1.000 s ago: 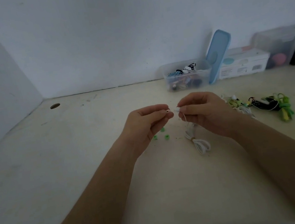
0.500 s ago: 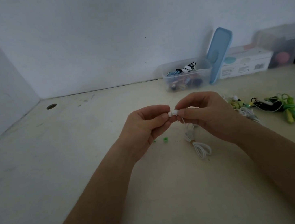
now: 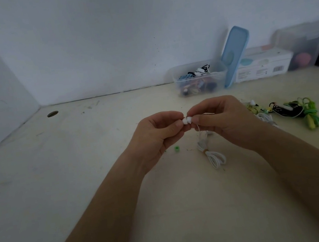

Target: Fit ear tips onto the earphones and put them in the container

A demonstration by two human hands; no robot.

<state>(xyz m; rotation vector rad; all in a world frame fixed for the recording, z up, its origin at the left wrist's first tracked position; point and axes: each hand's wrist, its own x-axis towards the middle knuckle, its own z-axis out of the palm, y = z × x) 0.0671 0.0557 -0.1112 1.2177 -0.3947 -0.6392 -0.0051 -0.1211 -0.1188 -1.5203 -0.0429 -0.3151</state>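
Left hand (image 3: 154,136) and right hand (image 3: 222,120) pinching white earbud (image 3: 186,120), cable bundle (image 3: 212,152) on table (image 3: 80,173)

Two hands (image 3: 156,135) (image 3: 224,122), one container (image 3: 199,78), one green ear tip (image 3: 177,149), perhaps four loose earphones (image 3: 213,155)

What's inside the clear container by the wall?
The clear container holds tangled earphones: black-and-white ones on top, blue and dark ones beneath. Those underneath are covered and blurred; no count possible.

The container (image 3: 222,75) stands at the table (image 3: 97,150)'s back, lid (image 3: 235,54) propped right of it, earphone bundles (image 3: 308,113) nearer and further right.
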